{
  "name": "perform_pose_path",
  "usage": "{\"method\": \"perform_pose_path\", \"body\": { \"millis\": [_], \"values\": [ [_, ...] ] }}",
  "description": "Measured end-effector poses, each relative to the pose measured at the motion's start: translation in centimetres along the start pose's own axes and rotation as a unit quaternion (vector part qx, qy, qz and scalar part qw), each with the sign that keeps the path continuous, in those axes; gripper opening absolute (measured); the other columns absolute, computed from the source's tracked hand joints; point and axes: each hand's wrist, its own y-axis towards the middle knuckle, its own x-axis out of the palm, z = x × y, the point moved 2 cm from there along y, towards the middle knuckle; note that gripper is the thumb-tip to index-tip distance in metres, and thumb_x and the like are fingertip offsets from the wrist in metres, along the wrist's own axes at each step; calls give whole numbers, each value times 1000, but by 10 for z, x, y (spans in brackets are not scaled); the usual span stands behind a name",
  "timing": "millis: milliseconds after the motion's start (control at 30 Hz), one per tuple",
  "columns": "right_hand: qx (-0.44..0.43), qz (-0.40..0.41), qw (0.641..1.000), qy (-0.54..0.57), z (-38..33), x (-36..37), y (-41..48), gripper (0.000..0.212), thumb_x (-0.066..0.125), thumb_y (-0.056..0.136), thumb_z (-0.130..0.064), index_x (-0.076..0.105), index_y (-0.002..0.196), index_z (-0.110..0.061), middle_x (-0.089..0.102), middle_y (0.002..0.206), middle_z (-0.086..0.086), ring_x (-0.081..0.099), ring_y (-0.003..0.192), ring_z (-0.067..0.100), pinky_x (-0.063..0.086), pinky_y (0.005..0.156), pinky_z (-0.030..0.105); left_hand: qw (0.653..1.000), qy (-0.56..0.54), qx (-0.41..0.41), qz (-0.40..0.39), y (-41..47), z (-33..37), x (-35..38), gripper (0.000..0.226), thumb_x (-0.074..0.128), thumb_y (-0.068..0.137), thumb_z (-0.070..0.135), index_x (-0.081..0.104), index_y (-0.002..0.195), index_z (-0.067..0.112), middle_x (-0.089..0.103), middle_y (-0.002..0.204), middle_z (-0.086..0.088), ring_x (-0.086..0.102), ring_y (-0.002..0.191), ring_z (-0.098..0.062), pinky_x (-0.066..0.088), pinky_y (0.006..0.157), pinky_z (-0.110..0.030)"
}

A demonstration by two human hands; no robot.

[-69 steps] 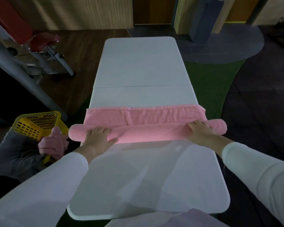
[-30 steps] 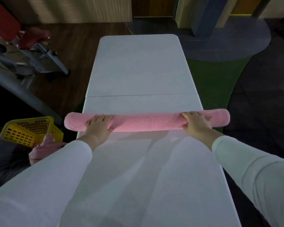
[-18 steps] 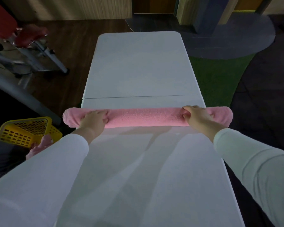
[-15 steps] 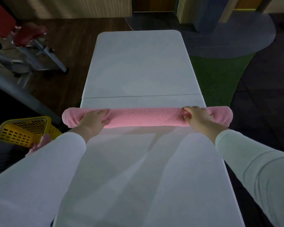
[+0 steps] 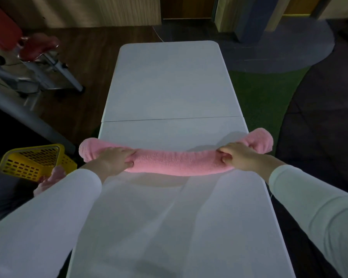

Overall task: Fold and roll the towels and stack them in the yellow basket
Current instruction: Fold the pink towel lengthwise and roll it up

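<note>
A pink towel, rolled into one long tube, spans the white table from side to side. My left hand grips it near its left end and my right hand grips it near its right end. The roll is lifted off the table with a shadow under it, its middle sagging towards me and both ends bent away. The yellow basket stands on the floor to the left, below the table edge. Another pink towel shows beside it, partly behind my left sleeve.
A seam crosses the white table just beyond the roll. Grey cloth lies by the basket at the lower left. A red-seated metal frame stands at the far left. Green turf lies right of the table.
The towel went from half rolled to a full tube. Both hands then closed round it and raised it, so it now bows in the middle.
</note>
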Motion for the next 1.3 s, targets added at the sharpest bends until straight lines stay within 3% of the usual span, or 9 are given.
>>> {"method": "perform_pose_path", "body": {
  "millis": [133, 233, 433, 600, 700, 800, 900, 1100, 1300],
  "values": [
    [-25, -65, 996, -48, -8, 12, -14, 32, 60, 94, -32, 58, 125, -41, 63, 122, -15, 58, 112, 15, 34, 110, 58, 1000, 21, -4, -5, -31, 13, 23, 56, 41, 102, 43, 23, 154, 33, 36, 156, 4, 43, 137, -22, 36, 110, -39],
    [-55, -65, 995, -56, -4, 33, -17, 33, 64, 90, -33, 58, 120, -44, 64, 116, -20, 60, 107, 12, 36, 108, 58, 1000, 20, -9, -16, -52, 17, 42, 58, 42, 101, 45, 20, 154, 38, 34, 157, 4, 41, 138, -25, 34, 112, -44],
    [-101, -71, 989, -76, -31, 48, -67, 32, 58, 95, -25, 60, 126, -34, 62, 126, -12, 54, 121, 20, 26, 113, 62, 999, 24, -5, -35, -87, 29, 71, 60, 42, 100, 47, 15, 154, 41, 31, 159, 6, 35, 141, -26, 32, 113, -46],
    [-103, -104, 983, -108, -43, 68, -101, 34, 54, 97, -33, 56, 131, -39, 57, 131, -12, 45, 127, 19, 19, 113, 68, 998, 39, 14, -46, -112, 41, 91, 61, 41, 100, 48, 14, 154, 42, 30, 159, 6, 34, 143, -22, 28, 116, -44],
    [-85, 21, 990, -108, -43, 72, -120, 36, 59, 92, -39, 58, 127, -37, 48, 136, -5, 38, 132, 25, 30, 110, 59, 999, 24, 37, -32, -129, 43, 97, 62, 44, 98, 48, 19, 154, 39, 33, 158, 5, 33, 143, -21, 26, 117, -41],
    [36, 126, 991, -31, -38, 81, -140, 50, 59, 88, -50, 50, 136, -37, 35, 143, 5, 33, 133, 32, 45, 101, 49, 998, -43, 30, 37, -152, 37, 93, 70, 58, 92, 52, 27, 152, 36, 34, 155, 0, 32, 142, -22, 27, 116, -39],
    [70, 126, 988, 60, -35, 94, -148, 60, 60, 90, -55, 42, 144, -38, 20, 152, 6, 22, 140, 34, 44, 105, 49, 997, -32, 25, 65, -165, 33, 96, 87, 73, 78, 54, 26, 151, 42, 29, 157, 2, 28, 144, -23, 29, 116, -46],
    [64, 139, 974, 164, -39, 88, -119, 55, 72, 84, -48, 57, 134, -29, 27, 151, 5, 22, 141, 32, 31, 113, 46, 998, -33, -35, 45, -148, 45, 106, 73, 62, 86, 56, 24, 148, 51, 29, 156, 10, 20, 146, -22, 25, 109, -67],
    [-42, 105, 986, 126, -68, 77, -90, 51, 80, 79, -24, 64, 128, -19, 39, 149, 9, 31, 141, 26, 21, 112, 27, 995, -50, -47, 70, -159, 74, 119, 68, 60, 87, 55, 29, 147, 49, 33, 153, 11, 23, 143, -21, 23, 110, -60]
  ]
}}
